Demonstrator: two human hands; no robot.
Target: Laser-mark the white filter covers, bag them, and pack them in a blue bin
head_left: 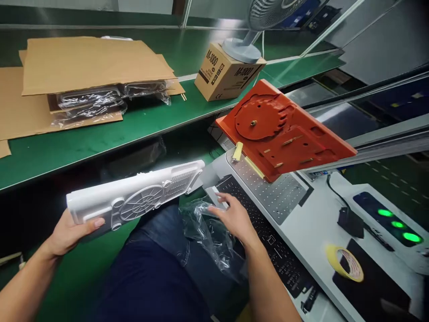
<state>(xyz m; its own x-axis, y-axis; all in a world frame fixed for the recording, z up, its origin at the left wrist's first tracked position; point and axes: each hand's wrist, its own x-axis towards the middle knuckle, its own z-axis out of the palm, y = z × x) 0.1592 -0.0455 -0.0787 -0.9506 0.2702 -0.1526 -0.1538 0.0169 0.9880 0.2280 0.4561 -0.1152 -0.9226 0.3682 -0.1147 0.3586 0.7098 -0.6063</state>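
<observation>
My left hand [72, 230] grips a white plastic housing [140, 201] by its left end, thumb on the near face and the other fingers hidden behind. The housing is held tilted, showing a round ribbed grille and a slotted vent. Over my lap, my right hand [234, 219] has its thumb and fingers apart, with no firm grip visible. Just below and left of it, a crumpled clear plastic bag [208, 228] lies across my legs; whether the fingertips touch it, I cannot tell. A pale flat edge shows behind those fingertips.
An orange fixture plate [261, 129] stands tilted above a machine with a perforated metal plate [288, 201]. Yellow tape [345, 264] and green-lit buttons [397, 223] are at right. Cardboard sheets [94, 62] over bagged parts, a box [228, 74] and a fan [243, 49] occupy the green bench.
</observation>
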